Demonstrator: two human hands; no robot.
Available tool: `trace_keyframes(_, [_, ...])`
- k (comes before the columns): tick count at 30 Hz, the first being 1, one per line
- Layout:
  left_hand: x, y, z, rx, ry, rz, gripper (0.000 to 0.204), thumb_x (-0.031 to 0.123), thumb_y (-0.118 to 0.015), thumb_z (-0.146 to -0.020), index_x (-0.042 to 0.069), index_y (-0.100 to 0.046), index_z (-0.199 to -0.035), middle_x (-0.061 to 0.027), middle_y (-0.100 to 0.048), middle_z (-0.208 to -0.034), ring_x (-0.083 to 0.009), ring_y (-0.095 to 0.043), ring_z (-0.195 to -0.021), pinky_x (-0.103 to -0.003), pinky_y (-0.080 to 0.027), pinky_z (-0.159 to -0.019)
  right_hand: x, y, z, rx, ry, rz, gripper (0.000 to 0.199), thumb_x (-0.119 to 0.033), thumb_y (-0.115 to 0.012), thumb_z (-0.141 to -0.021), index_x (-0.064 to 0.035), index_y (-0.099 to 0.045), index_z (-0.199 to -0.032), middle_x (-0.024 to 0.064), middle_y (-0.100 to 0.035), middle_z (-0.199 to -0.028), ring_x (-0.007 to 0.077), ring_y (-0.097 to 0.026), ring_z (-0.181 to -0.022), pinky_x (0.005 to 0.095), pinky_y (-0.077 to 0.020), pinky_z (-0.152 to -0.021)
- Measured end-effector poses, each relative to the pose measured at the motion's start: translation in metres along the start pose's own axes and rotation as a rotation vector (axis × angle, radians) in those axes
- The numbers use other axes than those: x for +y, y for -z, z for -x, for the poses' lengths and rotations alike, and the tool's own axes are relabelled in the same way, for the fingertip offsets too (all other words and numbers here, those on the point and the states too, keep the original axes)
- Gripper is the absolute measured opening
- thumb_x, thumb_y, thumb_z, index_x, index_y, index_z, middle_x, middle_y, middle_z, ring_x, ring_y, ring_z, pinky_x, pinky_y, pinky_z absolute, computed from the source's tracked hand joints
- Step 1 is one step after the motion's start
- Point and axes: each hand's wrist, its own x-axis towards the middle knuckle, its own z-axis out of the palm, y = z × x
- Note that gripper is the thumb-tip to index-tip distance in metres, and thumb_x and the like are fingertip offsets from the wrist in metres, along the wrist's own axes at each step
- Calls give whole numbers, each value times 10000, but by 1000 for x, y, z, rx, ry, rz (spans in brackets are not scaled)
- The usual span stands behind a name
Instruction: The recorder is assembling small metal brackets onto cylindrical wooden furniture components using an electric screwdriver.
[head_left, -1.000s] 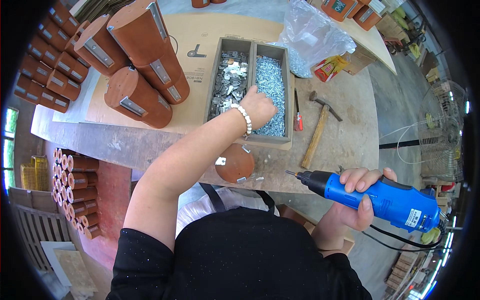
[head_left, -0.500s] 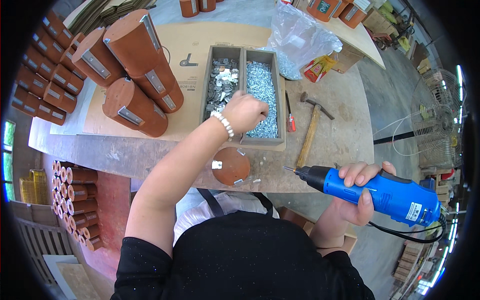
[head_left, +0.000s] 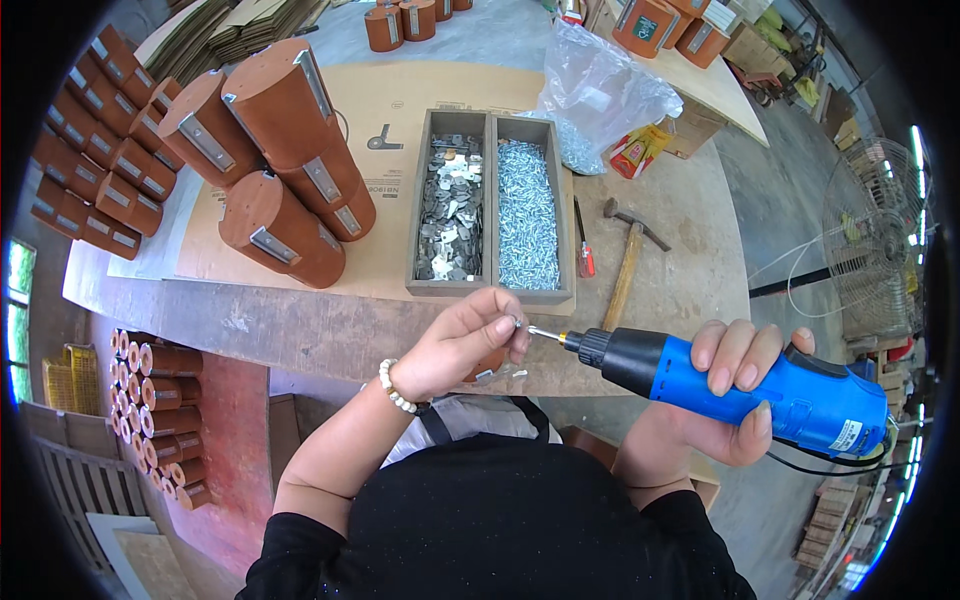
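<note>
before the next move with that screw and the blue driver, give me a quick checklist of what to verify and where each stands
1. Screw pinched in the left hand fingertips: ok.
2. Screw seated on the driver bit: not ok, the bit tip is just short of it.
3. Right hand wrapped around the blue driver: ok.
4. Brown piece under the left hand ready: cannot tell, mostly hidden.
5. Tray of screws and metal plates within reach on the table: ok.
6. Hammer clear of the hands: ok.
</note>
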Motion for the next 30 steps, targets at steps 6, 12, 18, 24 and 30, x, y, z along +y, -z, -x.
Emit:
trace_keyframes(6, [-1,-2,4,-16,33,12,123,172,-456,-942,51,-479,-947,-39,-538,-816,-116,-504,-770,-264,-432,-723,3,-8,3,36,-38,60,632,-147,-627,-760,-49,-303,-1294,66,-516,-790,189,-543,-654,366,-462,-617])
trace_keyframes(12, [-1,-1,8,-22,14,6,142,191,-464,-941,50,-485,-934,-32,-539,-817,-111,-503,-780,-257,-428,-723,3,-14,4,58,-61,53,621,-132,-649,-739,-71,-332,-1269,51,-519,-757,187,-536,-626,366,-459,-614])
trace_keyframes(18, [1,-2,13,13,77,-40,141,188,-484,-933,49,-504,-915,-25,-569,-790,-99,-526,-752,-244,-432,-712,4,-6,-3,-203,-62,-47,633,-61,-673,-713,-83,-344,-1252,74,-554,-722,207,-567,-569,359,-491,-559])
trace_keyframes(24, [3,-5,14,0,86,-126,99,121,-484,-928,34,-514,-891,-29,-582,-786,-90,-552,-748,-247,-460,-727,-2,5,-12,-430,-104,-50,654,-29,-684,-693,-81,-340,-1246,89,-582,-726,230,-601,-583,367,-526,-559])
trace_keyframes(30, [-1,-12,17,66,90,-117,84,95,-492,-923,20,-520,-899,-28,-598,-795,-83,-574,-743,-236,-480,-698,-1,0,1,-218,-35,-45,714,-28,-685,-679,-76,-292,-1274,88,-571,-715,225,-598,-582,363,-530,-555])
